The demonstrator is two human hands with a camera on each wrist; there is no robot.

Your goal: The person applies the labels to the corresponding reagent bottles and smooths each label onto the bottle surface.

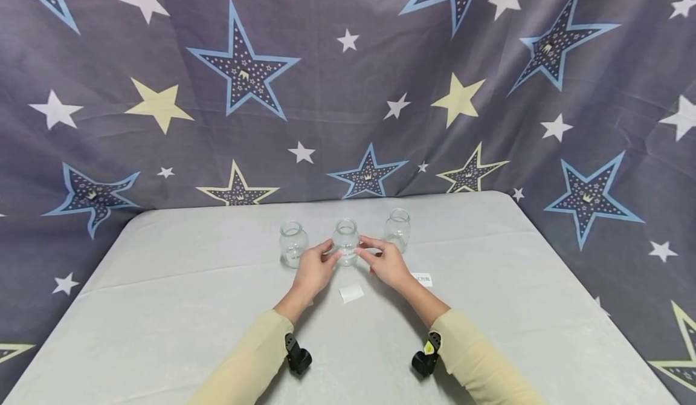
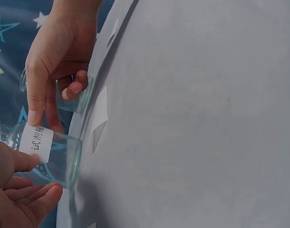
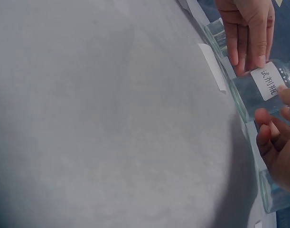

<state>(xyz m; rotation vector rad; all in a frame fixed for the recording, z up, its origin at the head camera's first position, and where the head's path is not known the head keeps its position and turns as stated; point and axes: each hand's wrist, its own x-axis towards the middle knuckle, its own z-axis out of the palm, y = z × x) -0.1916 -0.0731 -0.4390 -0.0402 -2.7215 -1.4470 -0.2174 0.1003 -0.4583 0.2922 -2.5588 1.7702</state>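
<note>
Both hands are at the middle clear glass jar (image 1: 345, 234), which stands upright on the table. A white label (image 2: 36, 145) with handwritten characters lies on the front of the jar. My left hand (image 1: 315, 267) holds the jar's left side, its thumb on one end of the label. From the right side, my right hand (image 1: 387, 265) holds the same jar, thumb at the label's other end. In the right wrist view the label (image 3: 268, 80) sits flat against the glass between the two thumbs.
A second glass jar (image 1: 293, 245), with writing low on it, stands to the left. A third jar (image 1: 398, 226) is behind my right hand. A blank white slip (image 1: 351, 292) lies in front of the middle jar, and a written slip (image 1: 423, 279) lies by the right wrist.
</note>
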